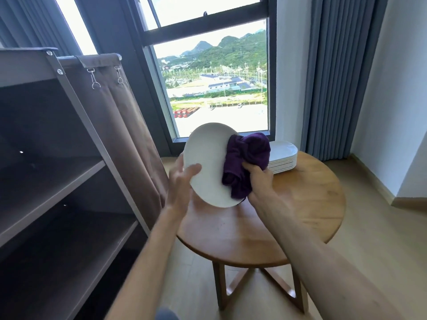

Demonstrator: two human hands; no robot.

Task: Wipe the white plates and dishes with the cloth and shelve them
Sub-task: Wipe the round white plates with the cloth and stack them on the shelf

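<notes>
A white oval plate point(206, 158) is held tilted in the air above the round wooden table point(307, 204). My left hand point(182, 181) grips its lower left rim, thumb on the face. My right hand point(261, 181) grips a bunched dark purple cloth point(247, 158) against the plate's right side. A stack of white rectangular dishes point(283, 158) stands on the far side of the table, partly hidden behind the cloth.
A dark shelving unit point(57, 181) with bare shelves stands at the left, a brown fabric cover point(120, 125) hanging at its side. A large window point(217, 72) is behind the table and grey-blue curtains point(335, 77) hang at the right. Light wood floor surrounds the table.
</notes>
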